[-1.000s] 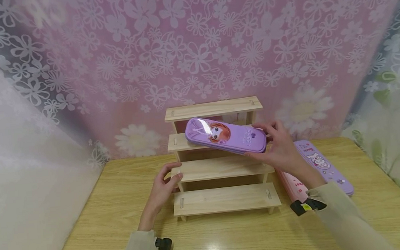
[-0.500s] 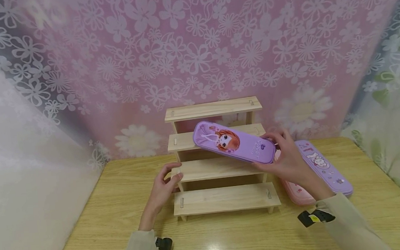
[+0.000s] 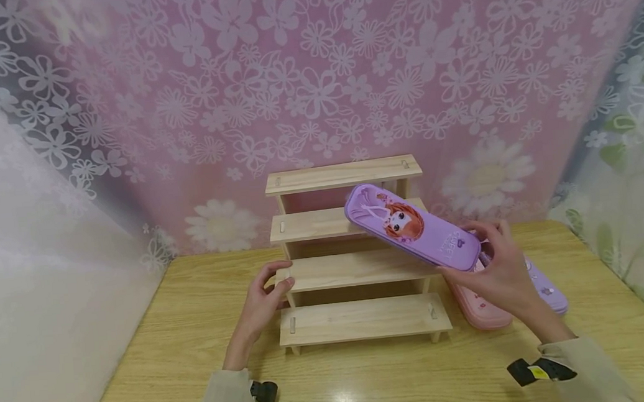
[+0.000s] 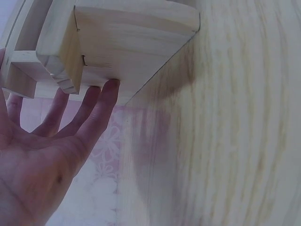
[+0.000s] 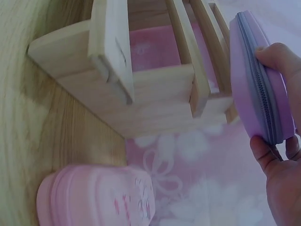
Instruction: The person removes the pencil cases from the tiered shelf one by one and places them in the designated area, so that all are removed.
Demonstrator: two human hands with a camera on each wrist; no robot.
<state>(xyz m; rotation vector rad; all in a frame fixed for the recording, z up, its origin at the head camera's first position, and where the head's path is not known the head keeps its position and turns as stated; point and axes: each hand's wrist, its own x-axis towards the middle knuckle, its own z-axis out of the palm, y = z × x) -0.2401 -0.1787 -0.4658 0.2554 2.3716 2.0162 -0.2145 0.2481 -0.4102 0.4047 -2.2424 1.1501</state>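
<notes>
My right hand (image 3: 503, 275) holds a purple zipped pencil case (image 3: 379, 219) by its right end, thumb on one side and fingers on the other. A red-haired girl is printed on its lid. The case is tilted, left end higher, and overlaps the upper tiers of a wooden stepped shelf (image 3: 349, 271) in the head view. In the right wrist view its grey zip (image 5: 258, 84) faces the camera. My left hand (image 3: 263, 298) grips the left end of a middle tier. In the left wrist view its fingertips (image 4: 112, 84) touch the side panel under the boards.
Right of the shelf, a pink pencil case (image 3: 483, 308) lies on the wooden table (image 3: 197, 347), beside another purple case (image 3: 549, 291) partly hidden by my right arm. A pink floral cloth (image 3: 313, 71) hangs behind.
My right hand has moved right and a little toward me with the purple pencil case, which has tilted more, uncovering the left of the upper tiers. The left hand stays put.
</notes>
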